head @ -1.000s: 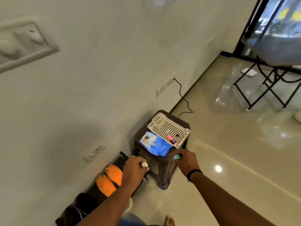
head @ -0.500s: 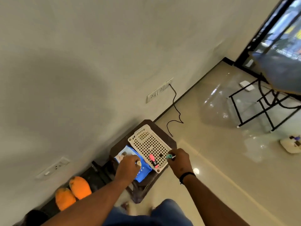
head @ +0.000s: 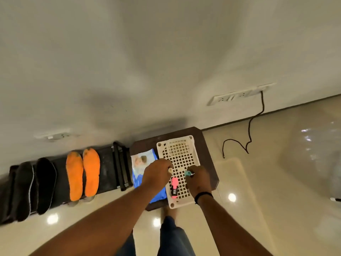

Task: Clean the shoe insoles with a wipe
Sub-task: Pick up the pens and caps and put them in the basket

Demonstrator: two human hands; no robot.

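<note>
Two orange insoles [head: 83, 174] lie side by side on a low black rack [head: 108, 167] by the wall. Dark insoles [head: 35, 185] lie to their left. A blue wipes pack [head: 142, 161] lies on a brown stool [head: 208, 163], beside a white perforated basket [head: 181, 154]. My left hand [head: 156, 174] is over the pack's right edge and grips a small cream-tipped object. My right hand [head: 198, 180] is over the basket and grips a small teal object. A pink highlighter [head: 174, 185] lies in the basket between my hands.
A black cable [head: 249, 130] runs from a wall socket strip [head: 239, 95] down onto the glossy floor right of the stool. Another socket [head: 55, 135] sits on the wall above the rack. My legs and a bare foot show below the stool.
The view has swung left and down, bringing the rack of insoles fully into sight. Both hands have moved from the stool's front edge to above the pack and basket, still holding their small objects.
</note>
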